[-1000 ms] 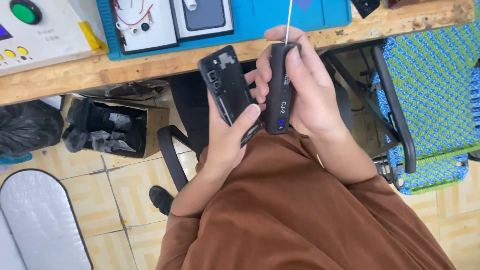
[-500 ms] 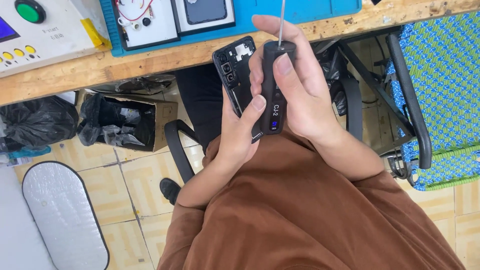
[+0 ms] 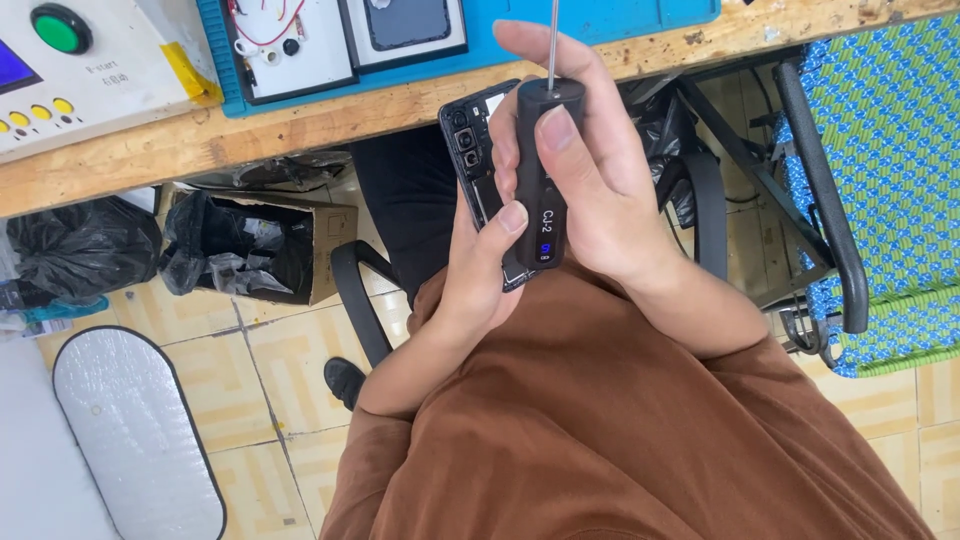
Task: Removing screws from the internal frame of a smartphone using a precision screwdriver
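The phone (image 3: pixel 478 170), a dark one with its back cover off and its inner parts and camera lenses showing, sat just above the centre of the view, tilted so its top end pointed toward eleven o'clock. The left hand (image 3: pixel 480 275) was curled round its lower half from seven o'clock, thumb pressed across the front near the lower edge, so the hand was closed on it. Just beside the phone at three o'clock, touching it, stood a black electric screwdriver (image 3: pixel 541 170) with a thin metal shaft rising toward twelve o'clock and a small lit display near its lower end. The right hand (image 3: pixel 600 190) was wrapped round the screwdriver's body, thumb laid along its front near the top and fingers closed behind it. Both forearms came out of brown sleeves (image 3: pixel 640 430) at six o'clock.

At twelve o'clock ran the edge of a wooden workbench (image 3: pixel 300 120) carrying a blue mat (image 3: pixel 620 15) with a white tray (image 3: pixel 290 45) of small parts and a grey phone cover (image 3: pixel 405 22). At ten o'clock on the bench stood a pale control box (image 3: pixel 90 70) with a green button. Below the bench, at nine o'clock, lay black bags (image 3: pixel 75 245) and an open cardboard box (image 3: pixel 255 250). A blue and green woven chair (image 3: pixel 880 170) stood at three o'clock.
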